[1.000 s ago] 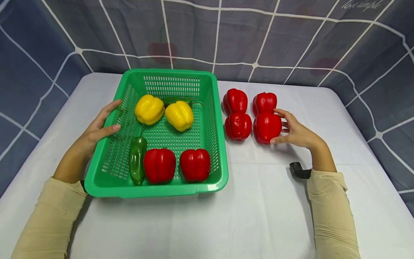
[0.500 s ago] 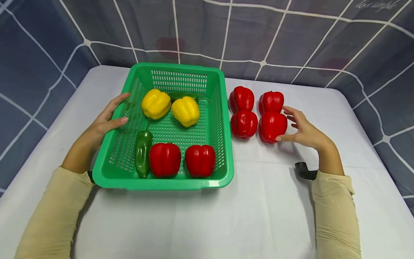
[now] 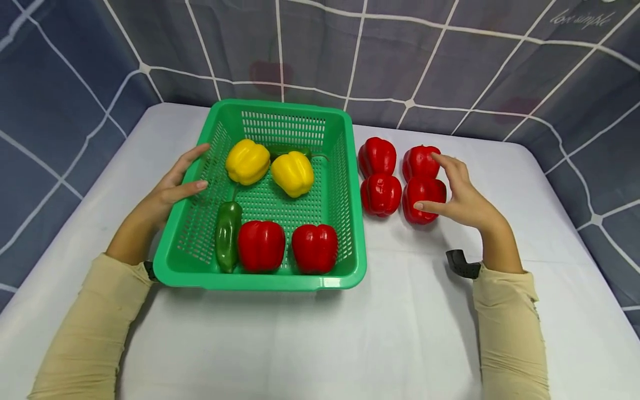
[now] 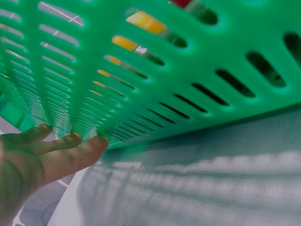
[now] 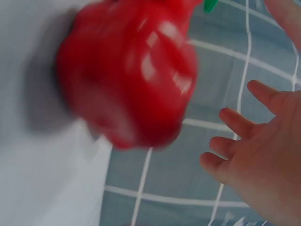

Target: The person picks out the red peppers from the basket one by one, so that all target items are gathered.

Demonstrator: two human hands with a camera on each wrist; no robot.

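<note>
My left hand (image 3: 170, 186) rests at the left side of a green plastic basket (image 3: 260, 282), thumb and forefinger reaching over its rim. In the left wrist view, the other fingers (image 4: 70, 160) lie nearly straight against the slotted outer wall. Over the right-hand pair of red bell peppers, my right hand (image 3: 462, 197) is spread, holding nothing. Beneath it, the nearer bell pepper (image 3: 425, 191) is partly covered by the thumb. The right wrist view shows a gap between the fingers and a red bell pepper (image 5: 127, 75).
Inside the basket are two yellow bell peppers (image 3: 247, 162), two red bell peppers (image 3: 315, 249) and green peppers (image 3: 228, 236). Two more red bell peppers (image 3: 381, 195) stand on the white table between basket and right hand. A dark checked curtain (image 3: 320, 50) borders the table.
My right hand has come away from the nearer bell pepper's side, rising over it with fingers spread wider. My left hand stays at the basket. The head view has shifted slightly.
</note>
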